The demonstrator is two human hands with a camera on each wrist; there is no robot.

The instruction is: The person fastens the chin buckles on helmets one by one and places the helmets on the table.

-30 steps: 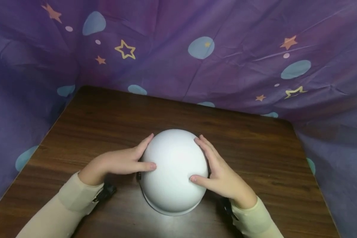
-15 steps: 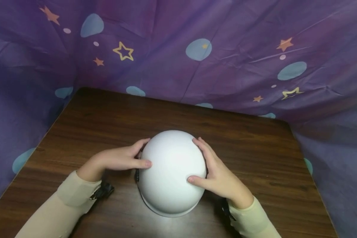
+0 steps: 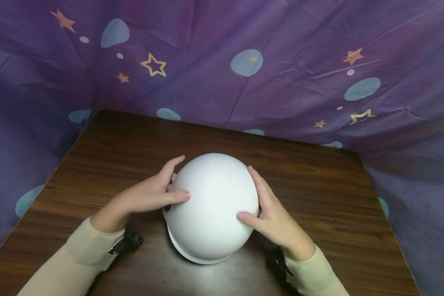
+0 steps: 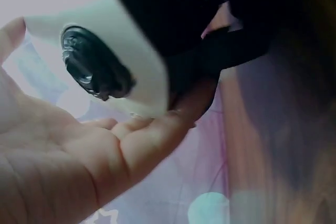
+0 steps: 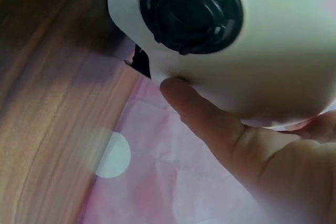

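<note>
A glossy white helmet (image 3: 214, 205) is in the middle of the head view, dome up and slightly tilted. My left hand (image 3: 144, 197) holds its left side, thumb on the dome; in the left wrist view, fingers curl under the rim near a black round side fitting (image 4: 92, 66) and the dark inside. From the right, my right hand (image 3: 275, 220) grips the shell with its thumb on the dome. The right wrist view has a finger touching the lower edge below another black round fitting (image 5: 191, 11). The helmet's front is hidden in the head view.
The helmet is over a dark brown wooden table (image 3: 140, 139). Purple cloth (image 3: 207, 61) printed with stars and blobs hangs behind it and along both sides. Black straps (image 3: 127, 242) show at my cuffs.
The helmet has risen a little and turned, so more of its lower left rim shows. My left hand has shifted slightly up with its index finger farther out; the right hand stays on the shell.
</note>
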